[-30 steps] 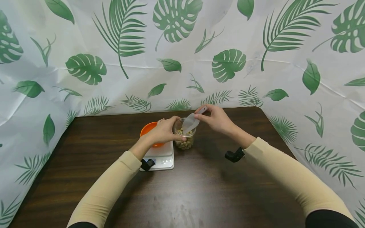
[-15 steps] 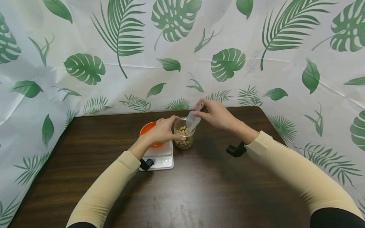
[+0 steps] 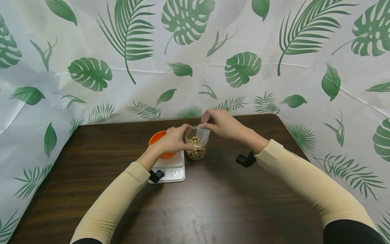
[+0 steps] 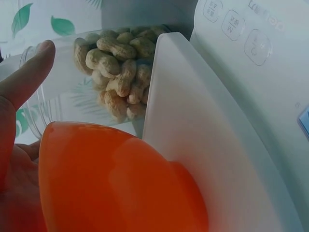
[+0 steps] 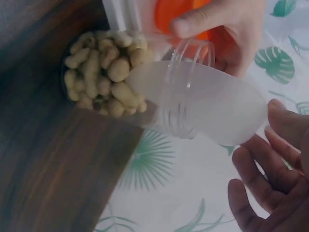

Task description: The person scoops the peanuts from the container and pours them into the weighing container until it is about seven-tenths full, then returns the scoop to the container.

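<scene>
A clear jar (image 3: 201,148) stands on the table, part filled with unshelled peanuts (image 4: 120,65). My left hand (image 3: 173,139) grips it near the mouth, thumb on the near side and fingers round the far side. With fingertips and thumb, my right hand (image 3: 223,124) pinches the handle of a translucent white scoop (image 5: 217,104). The scoop's blade reaches down through the jar's mouth, its tip against the peanuts in the right wrist view. An orange bowl (image 4: 111,174) sits on a white kitchen scale (image 3: 173,174) left of the jar, partly covered by my left hand.
The dark wooden table (image 3: 195,206) extends toward me and to both sides. A white sheet with green leaf prints (image 3: 182,84) hangs right behind the table's back edge. The scale stands close beside the jar.
The scoop first rose a little and shifted right, then came back left and lower into the jar. My left hand and the jar have stayed in place.
</scene>
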`<action>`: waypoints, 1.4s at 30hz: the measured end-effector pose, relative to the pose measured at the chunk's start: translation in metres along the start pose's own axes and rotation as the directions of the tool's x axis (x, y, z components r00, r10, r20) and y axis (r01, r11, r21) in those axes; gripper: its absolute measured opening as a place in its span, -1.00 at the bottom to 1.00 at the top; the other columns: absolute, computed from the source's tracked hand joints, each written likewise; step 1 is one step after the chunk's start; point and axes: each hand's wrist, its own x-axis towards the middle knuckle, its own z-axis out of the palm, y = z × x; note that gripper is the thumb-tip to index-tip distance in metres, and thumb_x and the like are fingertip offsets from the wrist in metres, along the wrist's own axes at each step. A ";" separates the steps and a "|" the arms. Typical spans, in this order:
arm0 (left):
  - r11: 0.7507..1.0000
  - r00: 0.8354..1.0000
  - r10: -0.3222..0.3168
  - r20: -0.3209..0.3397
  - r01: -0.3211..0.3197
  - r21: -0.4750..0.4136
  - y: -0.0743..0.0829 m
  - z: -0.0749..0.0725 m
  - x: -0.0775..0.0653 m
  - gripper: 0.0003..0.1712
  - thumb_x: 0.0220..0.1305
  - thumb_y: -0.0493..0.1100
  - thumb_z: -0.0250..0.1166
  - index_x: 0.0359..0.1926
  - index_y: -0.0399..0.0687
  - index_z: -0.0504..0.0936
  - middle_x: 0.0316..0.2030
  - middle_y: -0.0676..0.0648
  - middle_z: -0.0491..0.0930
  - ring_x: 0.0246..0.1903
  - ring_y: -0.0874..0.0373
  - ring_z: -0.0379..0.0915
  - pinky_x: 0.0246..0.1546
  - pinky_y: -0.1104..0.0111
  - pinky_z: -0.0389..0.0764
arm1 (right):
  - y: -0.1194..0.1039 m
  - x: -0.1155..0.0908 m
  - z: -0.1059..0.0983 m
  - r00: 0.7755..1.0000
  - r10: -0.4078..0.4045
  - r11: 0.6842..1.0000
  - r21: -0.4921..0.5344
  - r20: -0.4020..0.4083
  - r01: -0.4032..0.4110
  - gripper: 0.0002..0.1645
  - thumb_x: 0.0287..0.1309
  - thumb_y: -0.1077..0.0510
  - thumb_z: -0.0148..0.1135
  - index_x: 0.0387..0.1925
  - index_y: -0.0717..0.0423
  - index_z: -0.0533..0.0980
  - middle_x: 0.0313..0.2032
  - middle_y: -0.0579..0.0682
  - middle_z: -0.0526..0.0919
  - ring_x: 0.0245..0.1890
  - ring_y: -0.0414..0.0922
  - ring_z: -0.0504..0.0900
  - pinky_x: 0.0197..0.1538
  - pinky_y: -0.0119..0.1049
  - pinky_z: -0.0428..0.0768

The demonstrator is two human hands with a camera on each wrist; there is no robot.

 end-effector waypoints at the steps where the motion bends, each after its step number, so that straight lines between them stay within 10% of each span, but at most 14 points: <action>1: 1.000 1.000 0.001 -0.002 -0.001 0.001 0.000 0.000 0.000 -0.05 0.16 0.16 0.56 0.40 -0.19 0.36 0.15 -0.12 0.57 0.18 -0.01 0.45 0.43 -0.19 -0.05 | 0.002 0.000 0.000 1.000 0.005 1.000 0.014 -0.006 -0.005 -0.80 0.39 0.12 0.33 -0.08 0.14 0.55 -0.22 0.01 0.68 -0.24 -0.05 0.67 -0.21 -0.13 0.63; 31: 1.000 1.000 -0.007 -0.004 0.007 0.002 0.001 -0.002 -0.001 0.00 0.12 0.21 0.56 0.42 -0.17 0.35 0.17 -0.11 0.57 0.14 -0.01 0.46 0.40 -0.10 0.03 | 0.033 -0.013 0.028 0.983 0.035 0.970 0.242 -0.182 0.011 -0.84 0.35 0.05 0.38 -0.13 0.01 0.65 -0.22 -0.10 0.69 -0.27 -0.03 0.67 -0.22 -0.15 0.65; 42: 1.000 1.000 0.002 -0.001 -0.002 0.005 -0.001 0.000 0.000 -0.01 0.14 0.19 0.56 0.43 -0.16 0.34 0.22 -0.11 0.54 0.20 -0.02 0.44 0.42 -0.16 -0.02 | 0.028 -0.015 0.041 0.944 -0.073 0.984 0.132 -0.323 0.121 -0.81 0.33 0.10 0.40 -0.11 0.08 0.64 -0.28 -0.07 0.70 -0.56 -0.11 0.56 -0.44 -0.26 0.54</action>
